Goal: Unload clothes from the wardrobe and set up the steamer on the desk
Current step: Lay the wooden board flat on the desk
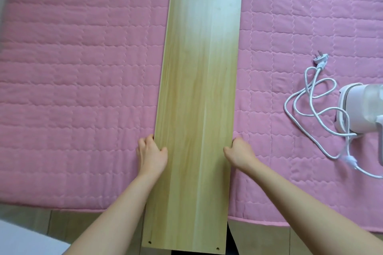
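A long light wooden board (196,89) with a small hole at each corner lies lengthwise over the pink quilted bed cover (83,78), its near end sticking out past the bed edge. My left hand (152,154) grips its left long edge and my right hand (240,152) grips its right long edge, thumbs on top. A white handheld steamer (360,109) lies on the cover at the far right, cut off by the frame. Its white cord (310,107) is looped beside it, with the plug (321,60) at the far end.
The bed's near edge runs across the bottom, with wood-look floor (62,223) below it. A white surface (24,240) shows in the bottom left corner. A pale wall strip is at the top left.
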